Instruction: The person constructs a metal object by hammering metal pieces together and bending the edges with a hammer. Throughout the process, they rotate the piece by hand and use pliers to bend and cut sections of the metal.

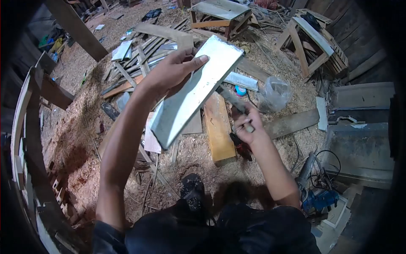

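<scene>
A flat board with a pale, bright face [196, 91] is held up at a slant in front of me. My left hand [179, 67] grips its upper left edge, thumb on the face and the other fingers behind. By its lower right edge is my right hand [249, 125], its fingers wrapped round a narrow greyish flat tool [231, 100]. That tool's tip points up-left toward the board's edge; blur hides its exact kind and whether they touch. Below lie a yellowish wooden beam [220, 135] and a red-and-black tool [242, 148].
Wood shavings cover the floor. Loose planks [139, 63] pile up ahead, with a clear plastic bag [275, 94] and blue round item [240, 90] nearer. Low wooden stands [220, 9] are behind. A blue power tool [320, 200] with a cable lies at right.
</scene>
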Available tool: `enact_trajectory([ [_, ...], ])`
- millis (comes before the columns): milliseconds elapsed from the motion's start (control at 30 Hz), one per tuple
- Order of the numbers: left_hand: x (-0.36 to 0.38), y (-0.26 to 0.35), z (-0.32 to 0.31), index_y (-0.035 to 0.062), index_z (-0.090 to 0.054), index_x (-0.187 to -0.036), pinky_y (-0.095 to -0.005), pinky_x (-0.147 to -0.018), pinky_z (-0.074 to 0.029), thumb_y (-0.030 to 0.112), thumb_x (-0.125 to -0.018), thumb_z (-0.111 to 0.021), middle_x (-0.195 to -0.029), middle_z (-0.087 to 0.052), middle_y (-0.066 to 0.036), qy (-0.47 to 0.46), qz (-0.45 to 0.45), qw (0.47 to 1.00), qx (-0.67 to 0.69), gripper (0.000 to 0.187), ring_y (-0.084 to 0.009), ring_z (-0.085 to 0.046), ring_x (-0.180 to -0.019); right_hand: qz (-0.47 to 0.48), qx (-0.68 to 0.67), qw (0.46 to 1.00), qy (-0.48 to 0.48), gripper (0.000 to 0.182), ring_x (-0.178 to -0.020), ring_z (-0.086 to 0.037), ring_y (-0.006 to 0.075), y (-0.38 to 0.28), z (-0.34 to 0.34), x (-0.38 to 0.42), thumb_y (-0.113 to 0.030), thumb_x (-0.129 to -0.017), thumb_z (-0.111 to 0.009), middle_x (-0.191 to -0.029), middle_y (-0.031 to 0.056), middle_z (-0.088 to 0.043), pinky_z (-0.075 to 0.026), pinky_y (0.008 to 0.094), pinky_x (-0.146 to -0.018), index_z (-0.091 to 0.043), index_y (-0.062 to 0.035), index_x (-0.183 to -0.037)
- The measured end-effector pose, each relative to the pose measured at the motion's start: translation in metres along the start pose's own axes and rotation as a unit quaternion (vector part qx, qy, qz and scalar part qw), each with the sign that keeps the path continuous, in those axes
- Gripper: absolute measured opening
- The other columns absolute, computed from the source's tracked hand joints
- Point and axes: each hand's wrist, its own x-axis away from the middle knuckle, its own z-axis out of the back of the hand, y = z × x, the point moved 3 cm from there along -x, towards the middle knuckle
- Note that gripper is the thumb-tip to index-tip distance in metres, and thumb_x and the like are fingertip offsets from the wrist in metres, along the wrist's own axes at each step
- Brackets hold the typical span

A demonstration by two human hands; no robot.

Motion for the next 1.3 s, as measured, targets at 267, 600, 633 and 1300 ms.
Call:
enact_trajectory([
  [267, -0.019, -0.008, 0.012, 0.0044, -0.062, -0.099, -0.0205, -0.037, -0.027, 0.039, -0.098, -0.059, -0.067, -0.054, 0.006, -0.038, 0.091, 0.995, -0.007, 0.035, -0.0012, -0.040, -0.044, -0.156, -0.006, 0.987, -0.031, 0.029, -0.042, -0.043, 0.0030, 0.050, -0.006, -0.007, -0.027, -0.100, -0.048, -0.079, 0.0058, -0.061, -0.038, 0.0146, -0.036, -0.057, -0.0008, -0.110],
  [600, -0.051, -0.056, 0.000, -0.0035, -0.066, -0.103, -0.0302, -0.056, -0.053, 0.048, -0.093, -0.061, -0.082, -0.068, -0.012, -0.005, 0.172, 0.979, -0.112, 0.053, -0.0136, -0.064, -0.063, -0.166, 0.410, 0.897, 0.019, 0.021, -0.041, -0.035, 0.0039, 0.062, 0.060, 0.076, -0.023, -0.102, -0.050, -0.074, 0.0039, -0.054, -0.028, 0.0209, -0.034, -0.048, -0.0040, -0.092],
  [633, -0.053, -0.054, -0.002, -0.0037, -0.067, -0.102, -0.0309, -0.056, -0.053, 0.049, -0.093, -0.061, -0.082, -0.068, -0.012, -0.006, 0.174, 0.977, -0.120, 0.053, -0.0145, -0.065, -0.063, -0.185, 0.381, 0.906, 0.005, 0.021, -0.040, -0.036, 0.0047, 0.060, 0.065, 0.076, -0.022, -0.102, -0.049, -0.069, 0.0032, -0.052, -0.029, 0.0213, -0.034, -0.048, -0.0040, -0.091],
  [1300, -0.043, -0.114, -0.004, -0.0010, -0.068, -0.109, -0.0341, -0.063, -0.055, 0.043, -0.095, -0.060, -0.094, -0.070, -0.017, 0.005, 0.313, 0.950, 0.005, 0.047, -0.0209, -0.069, -0.075, 0.058, 0.908, 0.361, -0.205, 0.023, -0.072, -0.063, 0.0378, -0.014, 0.152, 0.109, -0.023, -0.081, -0.072, -0.076, 0.0182, -0.063, -0.050, 0.0426, -0.067, -0.066, -0.0016, -0.086],
])
